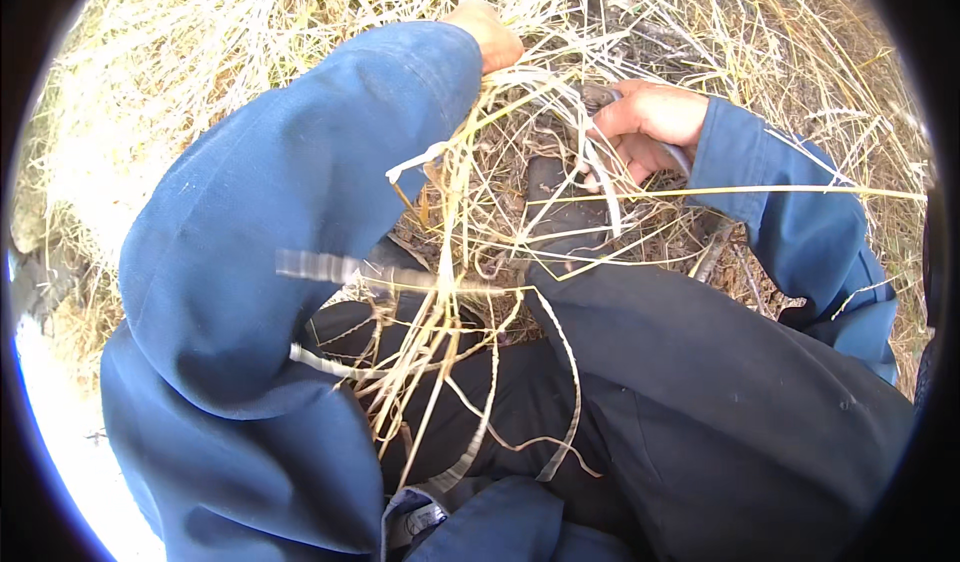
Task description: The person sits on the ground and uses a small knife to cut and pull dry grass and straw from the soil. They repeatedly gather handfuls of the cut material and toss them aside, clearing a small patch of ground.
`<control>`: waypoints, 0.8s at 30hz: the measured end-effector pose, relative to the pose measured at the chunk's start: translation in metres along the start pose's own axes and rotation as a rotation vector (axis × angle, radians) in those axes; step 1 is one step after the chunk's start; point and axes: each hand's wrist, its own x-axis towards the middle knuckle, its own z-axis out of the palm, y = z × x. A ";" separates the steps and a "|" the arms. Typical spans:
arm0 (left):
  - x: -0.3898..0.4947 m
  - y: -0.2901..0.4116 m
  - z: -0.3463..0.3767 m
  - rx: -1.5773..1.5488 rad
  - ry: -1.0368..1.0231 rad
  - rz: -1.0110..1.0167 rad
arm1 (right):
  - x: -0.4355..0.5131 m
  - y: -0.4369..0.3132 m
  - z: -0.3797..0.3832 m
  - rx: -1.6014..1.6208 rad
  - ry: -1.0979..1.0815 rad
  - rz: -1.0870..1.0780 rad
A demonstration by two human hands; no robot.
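Observation:
My left hand [491,35] is at the top middle, its back towards me and its fingers mostly hidden. From under it a gathered bunch of dry grass stalks [450,262] runs down towards my lap, loose ends spreading over my dark trousers. To the right, my right hand [649,127] is curled low among the stalks. It grips a narrow grey tool [677,158], possibly a sickle, mostly covered by the fingers and grass. A few pale blades cross in front of the fingertips.
A dark shoe [566,202] stands on soil and litter just below my right hand. My trouser leg [697,359] fills the lower right. Dry standing and fallen grass [195,89] surrounds me, glaring bright at left. One long stalk [810,188] lies across my right sleeve.

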 end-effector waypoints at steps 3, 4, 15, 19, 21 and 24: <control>0.007 -0.011 0.002 -0.483 0.039 -0.089 | -0.004 0.003 -0.002 0.121 -0.077 0.000; 0.011 -0.016 0.003 -0.590 0.035 -0.067 | -0.004 0.003 -0.003 0.106 -0.082 -0.006; 0.056 -0.063 0.021 -0.361 0.000 0.438 | 0.005 -0.008 -0.022 0.095 -0.107 0.076; 0.034 -0.054 0.013 -0.474 0.009 0.277 | 0.005 -0.005 -0.025 0.131 -0.220 0.076; 0.024 -0.048 0.010 -0.503 0.039 0.252 | 0.005 -0.003 -0.023 0.149 -0.135 0.105; 0.015 -0.042 0.005 -0.518 0.070 0.241 | 0.004 -0.002 -0.020 0.146 -0.082 0.063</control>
